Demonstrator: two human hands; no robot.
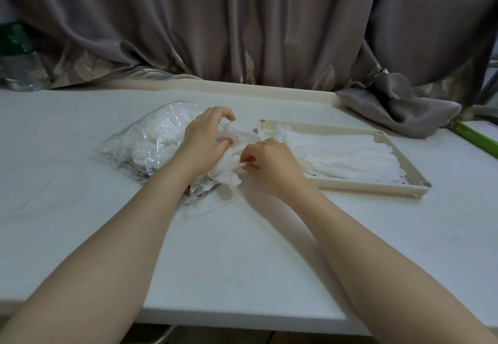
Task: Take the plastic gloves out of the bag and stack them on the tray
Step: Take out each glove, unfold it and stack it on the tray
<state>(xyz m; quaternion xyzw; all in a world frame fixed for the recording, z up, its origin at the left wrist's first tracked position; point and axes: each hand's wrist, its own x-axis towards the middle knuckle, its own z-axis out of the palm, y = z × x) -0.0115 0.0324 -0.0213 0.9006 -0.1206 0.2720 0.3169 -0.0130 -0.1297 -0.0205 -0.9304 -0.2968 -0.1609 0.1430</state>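
Note:
A clear plastic bag lies on the white table, with crumpled white plastic gloves inside it. At the bag's mouth a bunch of crumpled gloves sticks out. My left hand pinches this bunch from above, with its fingers curled. My right hand pinches the bunch's near edge. Just right of the hands sits a beige tray, and on it lies a flat stack of white gloves.
A grey-brown curtain hangs behind the table, and a fold of it rests on the table's back right. A green-edged object lies at the far right. The white table has its front edge near me.

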